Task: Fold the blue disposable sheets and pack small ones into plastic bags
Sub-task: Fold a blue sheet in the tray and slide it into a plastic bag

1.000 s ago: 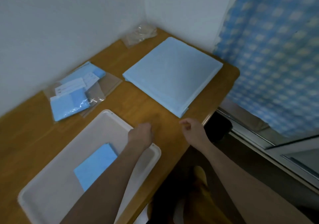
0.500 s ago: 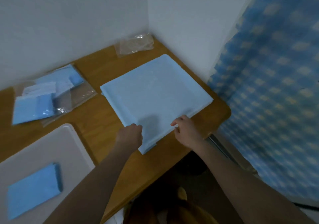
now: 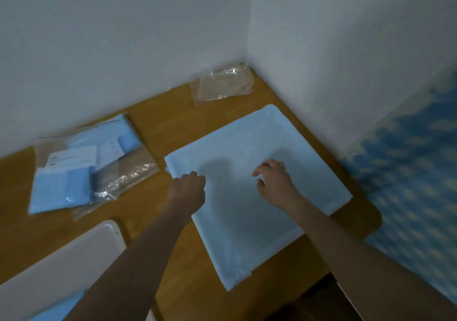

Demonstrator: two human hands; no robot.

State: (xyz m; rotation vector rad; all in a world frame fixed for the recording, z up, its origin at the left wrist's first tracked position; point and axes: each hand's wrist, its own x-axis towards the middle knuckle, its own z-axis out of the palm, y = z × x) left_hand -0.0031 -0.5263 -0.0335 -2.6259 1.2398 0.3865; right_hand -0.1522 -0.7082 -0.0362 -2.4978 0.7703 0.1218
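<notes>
A stack of large light-blue disposable sheets [image 3: 259,142] lies square on the wooden table [image 3: 158,122] in the corner of the walls. My left hand [image 3: 189,187] is curled at the stack's left edge, with its fingers closed on the edge of the top sheet. My right hand [image 3: 274,182] is over the middle of the stack, fingers loosely bent and spread, fingertips at the sheet's surface. A small folded blue sheet [image 3: 59,308] shows in the white tray [image 3: 74,254] at the lower left, partly hidden by my left arm.
Packed plastic bags [image 3: 81,172] with blue sheets and white labels lie at the left by the wall. Empty clear bags [image 3: 222,83] sit in the far corner. A blue checked curtain [image 3: 415,184] hangs beyond the table's right edge.
Both hands moved from the stack's near corner farther onto it, the left to its left edge, the right to its middle. The view shifted right, so the tray is mostly out of frame.
</notes>
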